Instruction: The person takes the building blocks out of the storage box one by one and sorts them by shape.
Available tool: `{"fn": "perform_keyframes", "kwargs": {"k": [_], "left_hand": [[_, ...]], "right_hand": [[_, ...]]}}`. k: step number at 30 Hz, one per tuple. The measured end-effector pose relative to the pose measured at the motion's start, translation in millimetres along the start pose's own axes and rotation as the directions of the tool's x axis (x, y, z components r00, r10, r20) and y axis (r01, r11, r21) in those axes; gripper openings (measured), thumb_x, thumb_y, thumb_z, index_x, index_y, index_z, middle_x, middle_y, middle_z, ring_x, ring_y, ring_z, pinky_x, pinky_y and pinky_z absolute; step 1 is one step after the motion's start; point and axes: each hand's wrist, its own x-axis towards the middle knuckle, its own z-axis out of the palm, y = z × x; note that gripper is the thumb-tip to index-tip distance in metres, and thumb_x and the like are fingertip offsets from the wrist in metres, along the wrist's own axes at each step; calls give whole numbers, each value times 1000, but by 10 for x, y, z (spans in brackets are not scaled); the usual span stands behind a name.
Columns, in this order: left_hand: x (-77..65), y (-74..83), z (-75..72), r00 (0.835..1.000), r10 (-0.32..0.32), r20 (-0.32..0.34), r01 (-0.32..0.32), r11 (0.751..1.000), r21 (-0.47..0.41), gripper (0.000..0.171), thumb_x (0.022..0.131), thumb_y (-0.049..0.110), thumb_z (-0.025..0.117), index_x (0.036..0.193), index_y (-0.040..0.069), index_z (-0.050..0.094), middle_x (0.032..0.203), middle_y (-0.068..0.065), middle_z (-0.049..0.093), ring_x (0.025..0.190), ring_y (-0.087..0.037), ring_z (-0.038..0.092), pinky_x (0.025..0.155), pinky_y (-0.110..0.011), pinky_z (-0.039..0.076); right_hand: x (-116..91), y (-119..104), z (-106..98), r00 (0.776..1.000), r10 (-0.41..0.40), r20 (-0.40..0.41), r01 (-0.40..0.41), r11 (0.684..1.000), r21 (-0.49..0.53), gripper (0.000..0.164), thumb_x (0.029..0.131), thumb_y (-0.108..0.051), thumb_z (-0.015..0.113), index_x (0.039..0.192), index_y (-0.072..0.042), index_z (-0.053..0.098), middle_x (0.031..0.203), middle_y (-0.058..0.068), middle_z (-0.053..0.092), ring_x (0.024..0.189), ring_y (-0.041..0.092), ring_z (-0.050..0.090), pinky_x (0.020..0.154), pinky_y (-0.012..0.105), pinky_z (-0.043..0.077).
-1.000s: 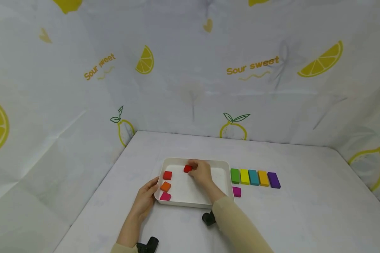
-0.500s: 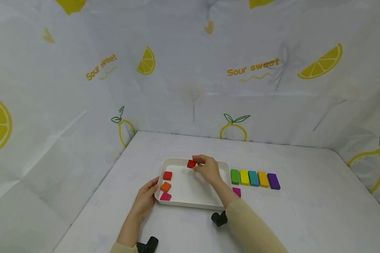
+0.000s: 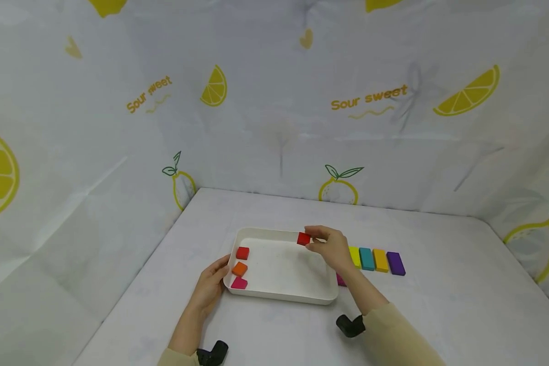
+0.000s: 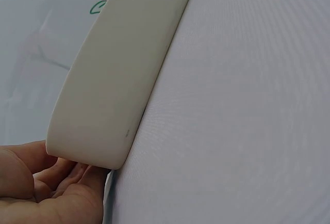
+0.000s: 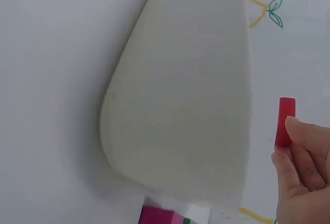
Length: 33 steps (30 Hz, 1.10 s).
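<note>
My right hand (image 3: pixel 330 248) pinches a red block (image 3: pixel 304 238) between thumb and fingertips, held above the right part of the white tray (image 3: pixel 281 296). In the right wrist view the red block (image 5: pixel 285 122) is seen edge-on, apart from the tray's wall (image 5: pixel 180 105). At the tray's left side, my left hand (image 3: pixel 209 287) grips the rim; the left wrist view has its fingers (image 4: pixel 77 193) at the tray's corner. Inside the tray along the left wall lie a red block (image 3: pixel 242 252), an orange block (image 3: pixel 240 269) and a pink block (image 3: pixel 239 282).
Right of the tray stands a row with a yellow block (image 3: pixel 355 257), a blue block (image 3: pixel 367 259), an orange-yellow block (image 3: pixel 380 260) and a purple block (image 3: pixel 395 263). A magenta block (image 3: pixel 341 280) is partly hidden by my right forearm. White tablecloth (image 3: pixel 462 284) surrounds them.
My right hand has lifted the red block from the tray's middle and carried it to the right. It now covers the green block. My left hand has stayed at the tray.
</note>
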Motion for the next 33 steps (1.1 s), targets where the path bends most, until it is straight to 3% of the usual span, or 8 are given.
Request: {"fn": "perform_keyframes", "kwargs": {"k": [17,26,33], "left_hand": [[4,-2,-5,1000,-4,0,4,1000,-1,48,105,10,39,152,-1,33,159,-23,32,148,-36,30,124,-49,25],[19,-11,32,1000,1,-5,-1,1000,-4,47,105,10,39,151,-1,34,157,-22,35,146,-35,32,123,-48,26],[17,-15,24,1000,3,-9,-3,1000,-2,48,105,10,39,151,-1,34,157,-22,35,146,-35,33,123,-48,26]], "right_hand": [[-280,412,-782,1000,-8,-17,6,995,-100,45,90,-13,71,133,-7,61,135,16,64,126,34,59,92,23,57],[-488,649,-987,999,41,6,-38,967,-253,43,88,-16,72,130,-10,65,132,16,65,130,38,53,100,45,55],[-541,800,-1022,987,140,73,-118,961,-249,43,85,-18,76,126,-10,67,137,18,62,130,39,52,94,37,59]]}}
